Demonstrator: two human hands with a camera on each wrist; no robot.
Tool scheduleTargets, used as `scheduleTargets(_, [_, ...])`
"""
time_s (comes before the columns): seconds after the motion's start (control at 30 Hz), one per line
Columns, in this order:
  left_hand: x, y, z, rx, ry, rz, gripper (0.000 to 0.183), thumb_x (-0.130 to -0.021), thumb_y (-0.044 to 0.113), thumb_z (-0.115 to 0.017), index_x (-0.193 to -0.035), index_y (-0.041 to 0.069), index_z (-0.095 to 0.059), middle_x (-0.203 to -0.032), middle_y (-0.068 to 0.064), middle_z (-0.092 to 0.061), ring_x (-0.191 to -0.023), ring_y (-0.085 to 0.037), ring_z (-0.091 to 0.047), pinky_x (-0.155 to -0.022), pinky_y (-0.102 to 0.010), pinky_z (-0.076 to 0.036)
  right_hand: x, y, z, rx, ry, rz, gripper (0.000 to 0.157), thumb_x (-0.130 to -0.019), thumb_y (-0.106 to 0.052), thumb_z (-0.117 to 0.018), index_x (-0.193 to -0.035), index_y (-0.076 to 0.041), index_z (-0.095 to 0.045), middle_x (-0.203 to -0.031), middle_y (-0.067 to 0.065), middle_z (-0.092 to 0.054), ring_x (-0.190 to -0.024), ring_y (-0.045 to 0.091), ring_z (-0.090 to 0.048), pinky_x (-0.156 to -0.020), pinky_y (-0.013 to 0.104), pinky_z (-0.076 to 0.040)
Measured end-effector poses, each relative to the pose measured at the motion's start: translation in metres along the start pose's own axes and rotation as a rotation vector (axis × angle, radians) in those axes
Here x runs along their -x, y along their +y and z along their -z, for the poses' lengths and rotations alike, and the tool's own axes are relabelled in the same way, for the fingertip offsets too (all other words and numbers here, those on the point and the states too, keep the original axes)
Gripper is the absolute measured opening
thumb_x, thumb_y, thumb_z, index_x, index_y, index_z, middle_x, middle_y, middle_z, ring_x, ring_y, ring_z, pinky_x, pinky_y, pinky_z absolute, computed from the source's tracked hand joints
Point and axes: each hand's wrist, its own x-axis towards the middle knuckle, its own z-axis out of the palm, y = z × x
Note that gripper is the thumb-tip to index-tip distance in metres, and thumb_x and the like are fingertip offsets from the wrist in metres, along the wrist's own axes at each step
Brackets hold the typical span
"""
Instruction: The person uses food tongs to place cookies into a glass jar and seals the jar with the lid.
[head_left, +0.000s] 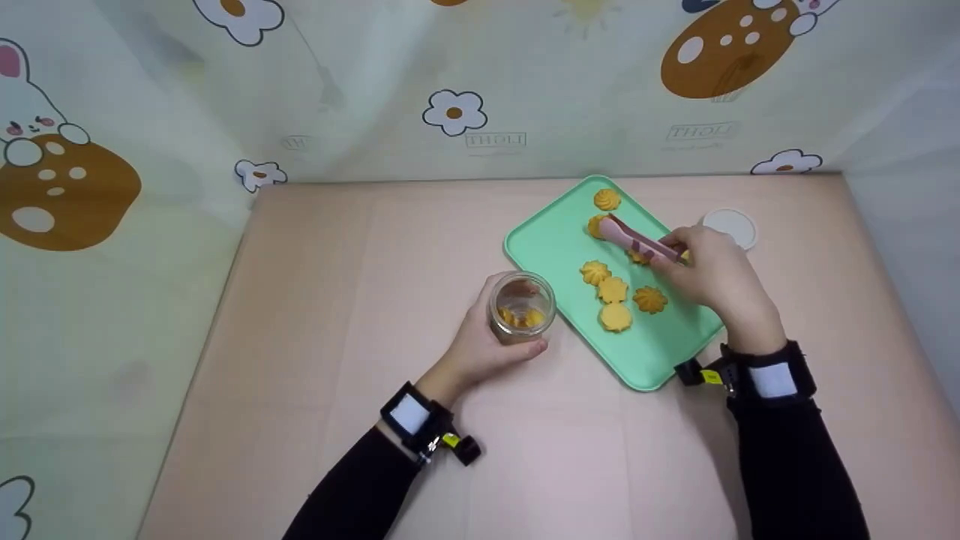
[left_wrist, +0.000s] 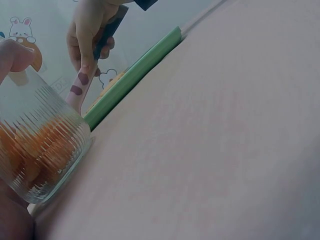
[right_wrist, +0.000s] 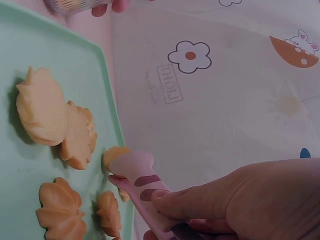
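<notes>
My left hand point(head_left: 480, 345) holds a ribbed glass jar point(head_left: 523, 300) upright beside the tray's left edge, its mouth uncovered. Several golden cookies point(left_wrist: 37, 150) lie at the bottom of the jar. In my right hand point(head_left: 720, 277) is a pair of pink tongs point(head_left: 637, 240) with darker bands, gripped over the tray. The tong tips are at a swirled cookie point(head_left: 595, 226) near the tray's far end. That cookie is partly covered by the tips, and I cannot tell whether they squeeze it. More cookies point(head_left: 616, 317) lie spread on the green tray point(head_left: 555, 240).
A round white lid point(head_left: 731, 226) lies on the table just past the tray's right edge, partly behind the right hand. The pale pink table point(head_left: 337, 300) meets a printed curtain point(head_left: 375, 90) at the back. Both wrists wear black camera straps.
</notes>
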Motion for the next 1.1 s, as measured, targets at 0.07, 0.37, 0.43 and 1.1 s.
scheduleTargets(0.07, [0.000, 0.000, 0.000, -0.002, 0.001, -0.001, 0.089, -0.077, 0.022, -0.097, -0.153, 0.015, -0.050, -0.145, -0.003, -0.064, -0.137, -0.024, -0.059, -0.122, -0.049, -0.042, 0.003, -0.002, 0.002, -0.012, 0.024, 0.026, 0.039, -0.105, -0.021, -0.073, -0.130, 0.008, -0.070, -0.117, 0.027, -0.070, -0.103, 0.040, -0.059, -0.087, 0.054, -0.049])
scheduleTargets(0.37, [0.000, 0.000, 0.000, 0.004, -0.004, -0.020, 0.088, -0.078, 0.021, -0.097, -0.152, 0.014, -0.050, -0.144, -0.004, -0.064, -0.136, -0.023, -0.059, -0.122, -0.049, -0.042, 0.032, -0.025, 0.021, -0.071, 0.122, 0.196, 0.036, -0.106, -0.025, -0.074, -0.129, 0.002, -0.073, -0.112, 0.018, -0.072, -0.082, 0.028, -0.056, -0.065, 0.029, -0.046])
scheduleTargets(0.43, [0.000, 0.000, 0.000, -0.002, -0.006, -0.021, 0.089, -0.078, 0.022, -0.097, -0.153, 0.014, -0.050, -0.144, -0.002, -0.064, -0.137, -0.022, -0.059, -0.122, -0.048, -0.043, 0.041, -0.034, 0.024, -0.092, 0.132, 0.239, 0.034, -0.105, -0.025, -0.076, -0.128, 0.000, -0.075, -0.108, 0.014, -0.072, -0.080, 0.026, -0.056, -0.062, 0.024, -0.046])
scheduleTargets(1.1, [0.000, -0.001, 0.001, 0.009, -0.024, 0.003, 0.090, -0.080, 0.023, -0.096, -0.155, 0.016, -0.047, -0.149, 0.001, -0.060, -0.138, -0.021, -0.057, -0.118, -0.046, -0.048, 0.099, -0.077, 0.026, -0.066, 0.061, 0.584, 0.021, -0.097, -0.019, -0.086, -0.116, -0.018, -0.080, -0.092, -0.009, -0.064, -0.071, 0.006, -0.053, -0.057, 0.022, -0.046])
